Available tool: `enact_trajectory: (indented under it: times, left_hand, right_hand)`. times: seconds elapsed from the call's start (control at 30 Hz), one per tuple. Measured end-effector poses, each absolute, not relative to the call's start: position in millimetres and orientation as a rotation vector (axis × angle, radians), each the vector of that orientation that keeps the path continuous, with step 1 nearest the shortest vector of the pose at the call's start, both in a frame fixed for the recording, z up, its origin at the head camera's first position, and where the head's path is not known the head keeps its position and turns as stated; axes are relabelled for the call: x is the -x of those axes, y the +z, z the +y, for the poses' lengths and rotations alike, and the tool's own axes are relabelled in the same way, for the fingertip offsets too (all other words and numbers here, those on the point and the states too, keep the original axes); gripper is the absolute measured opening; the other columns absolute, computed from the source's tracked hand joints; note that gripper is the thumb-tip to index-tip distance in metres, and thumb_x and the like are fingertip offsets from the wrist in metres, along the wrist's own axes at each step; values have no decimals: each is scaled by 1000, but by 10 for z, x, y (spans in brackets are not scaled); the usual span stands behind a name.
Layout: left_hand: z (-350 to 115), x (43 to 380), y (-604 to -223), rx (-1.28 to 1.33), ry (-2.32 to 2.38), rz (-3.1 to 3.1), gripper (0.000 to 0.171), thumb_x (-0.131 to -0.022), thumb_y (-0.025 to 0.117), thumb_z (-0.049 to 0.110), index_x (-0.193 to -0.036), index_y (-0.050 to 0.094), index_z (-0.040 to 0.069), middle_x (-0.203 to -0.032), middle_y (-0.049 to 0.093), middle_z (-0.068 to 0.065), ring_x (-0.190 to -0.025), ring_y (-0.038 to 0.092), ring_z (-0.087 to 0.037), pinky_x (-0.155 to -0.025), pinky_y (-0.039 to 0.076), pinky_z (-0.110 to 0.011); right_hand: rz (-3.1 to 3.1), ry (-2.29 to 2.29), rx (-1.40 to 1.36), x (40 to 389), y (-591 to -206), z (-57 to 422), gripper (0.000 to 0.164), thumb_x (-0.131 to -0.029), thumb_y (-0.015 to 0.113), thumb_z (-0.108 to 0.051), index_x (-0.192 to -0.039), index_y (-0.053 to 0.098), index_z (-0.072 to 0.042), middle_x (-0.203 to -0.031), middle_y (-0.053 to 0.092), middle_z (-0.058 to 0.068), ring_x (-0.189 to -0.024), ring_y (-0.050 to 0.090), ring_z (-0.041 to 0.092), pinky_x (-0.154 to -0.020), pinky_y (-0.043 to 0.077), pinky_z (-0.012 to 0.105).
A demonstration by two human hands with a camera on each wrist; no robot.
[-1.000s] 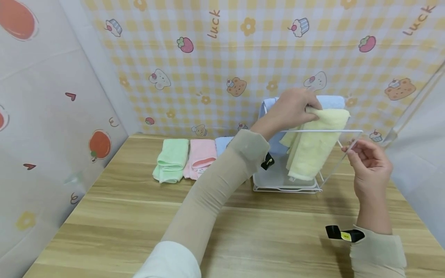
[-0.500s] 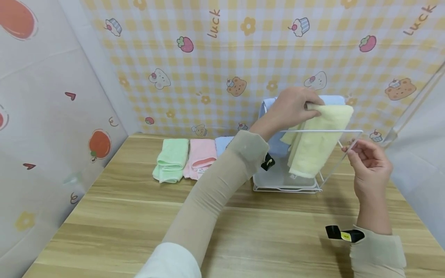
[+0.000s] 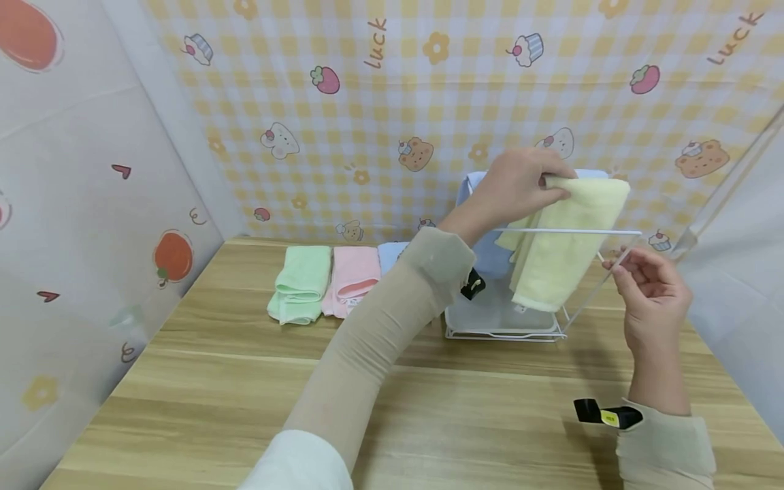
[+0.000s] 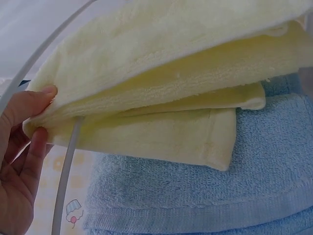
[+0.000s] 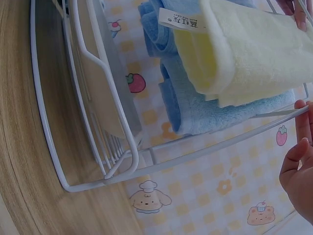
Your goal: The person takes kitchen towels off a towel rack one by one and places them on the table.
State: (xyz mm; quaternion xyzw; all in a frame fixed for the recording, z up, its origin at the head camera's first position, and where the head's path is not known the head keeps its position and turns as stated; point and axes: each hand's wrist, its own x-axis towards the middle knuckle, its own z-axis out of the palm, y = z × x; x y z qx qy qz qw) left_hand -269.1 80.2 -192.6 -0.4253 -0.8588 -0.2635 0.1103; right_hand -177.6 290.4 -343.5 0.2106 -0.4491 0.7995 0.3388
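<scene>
Left fingers (image 4: 35,152) pinched a fluffy, folded yellow towel (image 3: 554,269), right fingers (image 5: 294,160) the slim wire rack (image 3: 588,232); only the right wrist view showed the label's (image 5: 182,21) lettering.

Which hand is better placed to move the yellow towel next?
Probably the left hand: it pinches the yellow towel near its top, while the right hand is away from it, gripping the white rack.

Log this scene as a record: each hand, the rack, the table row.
left hand: pinches the yellow towel near its top
right hand: holds the side of the white rack
rack back: hanging blue towel
table row, left to right: green towel, pink towel, second blue towel (partly hidden)
</scene>
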Motion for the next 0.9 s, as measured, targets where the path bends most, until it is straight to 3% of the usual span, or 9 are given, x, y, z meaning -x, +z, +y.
enact_trajectory:
  times: [0.33, 0.9]
  left_hand:
    - [765, 2628, -1883, 1228, -730, -2544, 27, -96, 68, 27, -121, 72, 19, -123, 71, 7, -103, 61, -4, -83, 42, -9]
    - [602, 2588, -1908, 1187, -902, -2422, 26, -93, 71, 22, -118, 74, 14, -117, 73, 3, -85, 59, -4, -75, 43, -8]
  right_hand:
    - [-1165, 2081, -521, 1771, -3448, 2892, 29, -84, 48, 33, -111, 57, 25, -98, 72, 22, -80, 72, 25, -75, 59, 24]
    - [-1157, 2095, -517, 1770, -3414, 2886, 29, -83, 48, 33, -109, 58, 26, -95, 72, 21, -79, 72, 26, -73, 59, 24]
